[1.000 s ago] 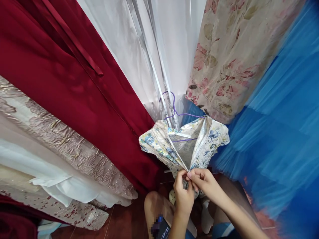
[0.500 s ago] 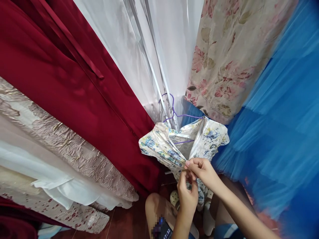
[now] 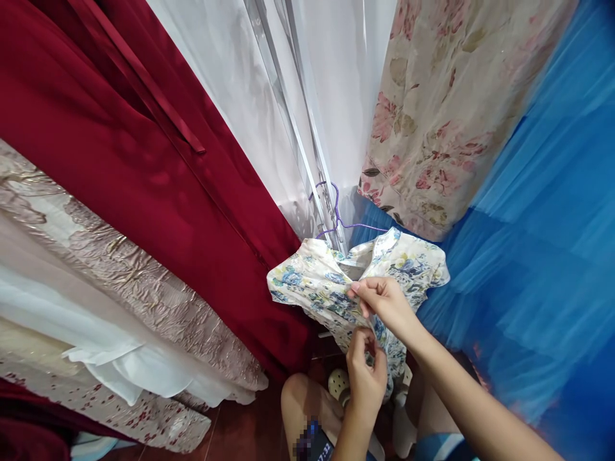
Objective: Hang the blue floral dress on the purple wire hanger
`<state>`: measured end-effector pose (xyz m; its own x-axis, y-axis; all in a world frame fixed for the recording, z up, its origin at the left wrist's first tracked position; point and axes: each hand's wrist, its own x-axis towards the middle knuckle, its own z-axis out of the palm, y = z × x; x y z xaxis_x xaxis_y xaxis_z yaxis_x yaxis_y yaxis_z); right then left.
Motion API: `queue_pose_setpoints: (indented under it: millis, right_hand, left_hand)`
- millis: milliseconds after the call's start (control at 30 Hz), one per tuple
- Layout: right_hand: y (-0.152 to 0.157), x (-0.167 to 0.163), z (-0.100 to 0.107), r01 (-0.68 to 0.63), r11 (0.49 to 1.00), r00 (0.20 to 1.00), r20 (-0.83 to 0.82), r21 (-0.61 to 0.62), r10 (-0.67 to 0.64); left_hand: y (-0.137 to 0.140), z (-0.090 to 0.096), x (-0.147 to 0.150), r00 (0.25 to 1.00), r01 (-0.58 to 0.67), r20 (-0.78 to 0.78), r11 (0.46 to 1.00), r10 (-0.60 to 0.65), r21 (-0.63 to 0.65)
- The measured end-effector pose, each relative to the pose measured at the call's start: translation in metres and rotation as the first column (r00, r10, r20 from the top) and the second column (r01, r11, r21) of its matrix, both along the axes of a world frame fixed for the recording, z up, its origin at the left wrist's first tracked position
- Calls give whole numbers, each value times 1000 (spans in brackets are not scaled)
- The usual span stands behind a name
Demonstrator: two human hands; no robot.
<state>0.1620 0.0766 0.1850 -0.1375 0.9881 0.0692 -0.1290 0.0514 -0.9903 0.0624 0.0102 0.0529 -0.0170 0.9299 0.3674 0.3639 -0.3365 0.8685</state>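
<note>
A white dress with blue and yellow flowers (image 3: 312,275) hangs in front of me on a purple hanger (image 3: 337,208). My right hand (image 3: 387,304) pinches it at the bottom of the V-shaped neck opening, where the two zipper edges meet; the zipper pull itself is hidden by the fingertips. Lower on the same seam, my left hand (image 3: 366,366) has its thumb and fingers closed on the dress cloth. The dress's lower part is mostly hidden behind my hands and wrists.
Dark red cloth (image 3: 206,192) and a beige embossed garment (image 3: 144,275) hang at left. White cloth (image 3: 230,89) with a metal rack pole (image 3: 288,121) stands behind. Pink-flowered fabric (image 3: 432,128) and blue tulle (image 3: 542,256) hang at right. My knee (image 3: 305,400) and a cream clog (image 3: 337,383) are below.
My right hand has slid up the seam, away from the left hand. The neck opening has closed higher up. My left hand stays near the same spot, slightly lower.
</note>
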Motion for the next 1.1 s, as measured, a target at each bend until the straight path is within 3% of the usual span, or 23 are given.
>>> queue_pose_setpoints:
  millis: [333, 567, 800, 867, 933, 1000, 1100]
  right_hand:
    - [23, 1, 21, 74, 994, 997, 13, 86, -76]
    - [43, 4, 33, 97, 985, 995, 0, 146, -98]
    - [35, 0, 43, 81, 978, 997, -4, 193, -82]
    - [31, 2, 40, 78, 971, 997, -9, 228, -78]
    - [27, 6, 37, 66, 965, 998, -1, 253, -68]
    - [24, 10, 34, 48, 963, 998, 22, 264, -56]
    - [21, 14, 34, 38, 956, 996, 62, 290, -58]
  left_hand:
    - [18, -20, 6, 1000, 8, 3, 999, -9, 33]
    - [16, -36, 7, 1000, -5, -4, 1000, 5, 20]
    - [17, -40, -1, 1000, 24, 0, 999, -24, -38]
    - [25, -27, -10, 1000, 24, 19, 999, -23, -48]
    - [38, -1, -21, 999, -28, 46, 999, 27, 22]
    - [54, 38, -33, 994, -91, 69, 980, 80, 176]
    - [81, 104, -45, 993, -114, 48, 895, 104, 431]
